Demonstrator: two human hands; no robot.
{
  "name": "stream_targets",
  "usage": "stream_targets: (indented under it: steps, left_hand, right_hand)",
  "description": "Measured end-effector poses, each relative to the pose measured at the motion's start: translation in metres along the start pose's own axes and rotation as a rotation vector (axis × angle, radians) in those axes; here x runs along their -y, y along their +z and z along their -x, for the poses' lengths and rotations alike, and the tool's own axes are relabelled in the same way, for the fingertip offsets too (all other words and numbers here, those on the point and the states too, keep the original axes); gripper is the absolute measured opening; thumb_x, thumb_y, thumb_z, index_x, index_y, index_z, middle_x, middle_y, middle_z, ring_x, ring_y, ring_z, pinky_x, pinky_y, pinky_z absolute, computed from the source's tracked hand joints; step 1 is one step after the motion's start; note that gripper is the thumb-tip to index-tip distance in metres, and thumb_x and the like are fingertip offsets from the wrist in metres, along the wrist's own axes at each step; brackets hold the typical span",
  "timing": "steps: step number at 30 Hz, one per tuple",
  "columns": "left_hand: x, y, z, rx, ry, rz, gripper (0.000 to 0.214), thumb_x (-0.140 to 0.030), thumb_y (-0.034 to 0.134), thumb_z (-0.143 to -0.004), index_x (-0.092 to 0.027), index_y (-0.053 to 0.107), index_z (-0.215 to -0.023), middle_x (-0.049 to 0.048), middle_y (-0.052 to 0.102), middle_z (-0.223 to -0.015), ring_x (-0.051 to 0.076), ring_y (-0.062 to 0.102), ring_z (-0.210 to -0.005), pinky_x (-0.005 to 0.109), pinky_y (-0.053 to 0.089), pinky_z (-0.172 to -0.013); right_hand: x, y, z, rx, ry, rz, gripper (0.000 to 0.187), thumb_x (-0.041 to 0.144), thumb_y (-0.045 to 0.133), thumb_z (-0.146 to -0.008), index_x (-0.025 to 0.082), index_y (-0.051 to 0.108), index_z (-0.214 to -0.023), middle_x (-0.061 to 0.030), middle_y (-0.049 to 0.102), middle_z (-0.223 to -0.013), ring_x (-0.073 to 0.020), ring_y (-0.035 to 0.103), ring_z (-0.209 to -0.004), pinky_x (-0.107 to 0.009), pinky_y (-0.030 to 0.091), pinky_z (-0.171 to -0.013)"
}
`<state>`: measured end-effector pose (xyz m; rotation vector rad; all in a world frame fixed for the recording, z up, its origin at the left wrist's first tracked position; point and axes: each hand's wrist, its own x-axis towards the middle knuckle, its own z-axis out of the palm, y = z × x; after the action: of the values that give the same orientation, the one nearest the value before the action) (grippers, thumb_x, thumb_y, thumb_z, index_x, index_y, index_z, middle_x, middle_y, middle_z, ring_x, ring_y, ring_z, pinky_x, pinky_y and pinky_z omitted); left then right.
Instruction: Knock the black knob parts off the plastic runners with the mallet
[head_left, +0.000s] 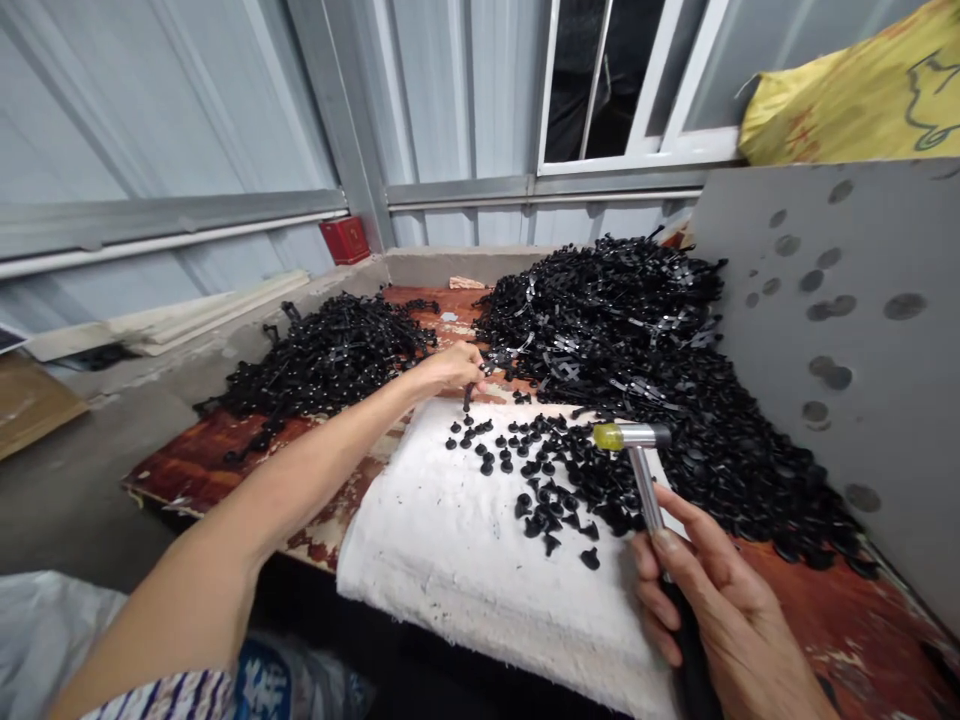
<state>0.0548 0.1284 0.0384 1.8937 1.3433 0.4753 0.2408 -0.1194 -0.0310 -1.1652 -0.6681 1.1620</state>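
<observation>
My left hand reaches across the white cloth pad and pinches a black plastic strip part at the edge of the large black pile. My right hand is closed round the black handle of a small hammer, whose metal head with a yellow tip hovers above several small black button-like parts scattered on the pad.
A second heap of black parts lies to the left on the worn red board. A grey panel with round holes stands at the right. A small red box sits by the wall.
</observation>
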Motion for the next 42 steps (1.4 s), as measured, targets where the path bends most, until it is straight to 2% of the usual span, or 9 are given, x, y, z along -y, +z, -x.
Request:
stream_targets:
  steps: [6,9,14,20,23,26,28,34,42]
  left_hand:
    - [0.012,-0.016,0.066,0.149,-0.091,0.348,0.018,-0.015,0.069,-0.063,-0.014,0.058,-0.078,0.0039,0.068,-0.071,0.012,0.060,-0.056,0.020,0.043,-0.045]
    - [0.022,-0.014,0.093,0.212,-0.106,0.519,0.018,-0.016,0.069,-0.063,-0.012,0.061,-0.078,0.0055,0.068,-0.072,0.011,0.058,-0.055,0.017,0.038,-0.038]
    - [0.033,-0.007,0.118,0.271,-0.163,0.615,0.017,-0.010,0.067,-0.060,-0.012,0.061,-0.076,0.0049,0.067,-0.074,0.008,0.052,-0.051,0.015,0.032,-0.033]
    - [0.049,-0.002,0.122,0.225,-0.239,0.644,0.018,-0.020,0.071,-0.070,-0.011,0.059,-0.080,0.0043,0.063,-0.070,0.008,0.051,-0.047,0.016,0.029,-0.030]
    - [0.055,-0.001,0.121,0.189,-0.233,0.639,0.031,-0.022,0.074,-0.071,-0.013,0.056,-0.095,0.0017,0.062,-0.066,0.010,0.054,-0.048,0.015,0.031,-0.033]
    - [0.056,-0.002,0.121,0.266,-0.167,0.654,0.059,-0.022,0.075,-0.071,-0.018,0.048,-0.122,-0.0036,0.059,-0.062,0.010,0.055,-0.050,0.014,0.033,-0.036]
    - [0.056,-0.003,0.121,0.346,-0.121,0.647,0.065,-0.025,0.076,-0.070,-0.018,0.045,-0.127,-0.0050,0.057,-0.061,0.010,0.054,-0.049,0.014,0.033,-0.036]
    - [0.059,-0.004,0.119,0.321,-0.123,0.659,0.043,-0.022,0.076,-0.068,-0.018,0.051,-0.103,-0.0058,0.054,-0.060,0.011,0.057,-0.051,0.013,0.034,-0.035]
    - [0.059,-0.003,0.109,0.073,-0.239,0.665,0.027,0.000,0.059,-0.073,-0.017,0.050,-0.092,-0.0070,0.052,-0.054,0.013,0.058,-0.044,0.014,0.035,-0.029]
  right_hand:
    - [0.001,0.003,0.003,-0.047,-0.024,0.047,0.047,0.049,0.073,-0.075,0.034,0.059,-0.117,0.0046,0.051,-0.065,-0.0074,0.040,-0.045,-0.015,0.034,-0.032]
    - [0.003,0.003,0.003,-0.050,-0.022,0.082,0.056,0.051,0.079,-0.066,0.033,0.060,-0.114,0.0045,0.052,-0.063,-0.0088,0.041,-0.043,-0.017,0.036,-0.029]
    - [0.003,0.004,0.000,-0.115,-0.022,0.102,0.065,0.049,0.086,-0.051,0.031,0.061,-0.109,0.0046,0.053,-0.059,-0.0101,0.040,-0.040,-0.019,0.035,-0.026]
    - [0.002,0.006,-0.001,-0.147,-0.015,0.107,0.066,0.048,0.086,-0.050,0.031,0.061,-0.109,0.0041,0.054,-0.059,-0.0104,0.040,-0.039,-0.020,0.034,-0.026]
    - [0.002,0.005,-0.001,-0.134,-0.016,0.122,0.064,0.047,0.085,-0.052,0.030,0.062,-0.109,0.0038,0.053,-0.060,-0.0104,0.040,-0.040,-0.020,0.035,-0.026]
    - [0.003,0.005,0.000,-0.124,-0.021,0.135,0.062,0.045,0.085,-0.053,0.031,0.062,-0.108,0.0033,0.054,-0.060,-0.0104,0.041,-0.040,-0.020,0.035,-0.027]
    - [0.003,0.006,0.000,-0.145,-0.012,0.138,0.063,0.045,0.086,-0.051,0.031,0.063,-0.108,0.0031,0.054,-0.060,-0.0106,0.040,-0.039,-0.020,0.034,-0.026]
    - [0.005,0.009,0.000,-0.203,0.019,0.131,0.068,0.045,0.087,-0.047,0.029,0.062,-0.108,0.0035,0.052,-0.059,-0.0107,0.039,-0.038,-0.021,0.033,-0.025]
    - [0.002,0.003,0.000,-0.169,-0.021,0.137,0.063,0.043,0.085,-0.051,0.031,0.063,-0.109,0.0031,0.052,-0.060,-0.0113,0.041,-0.038,-0.021,0.034,-0.025]
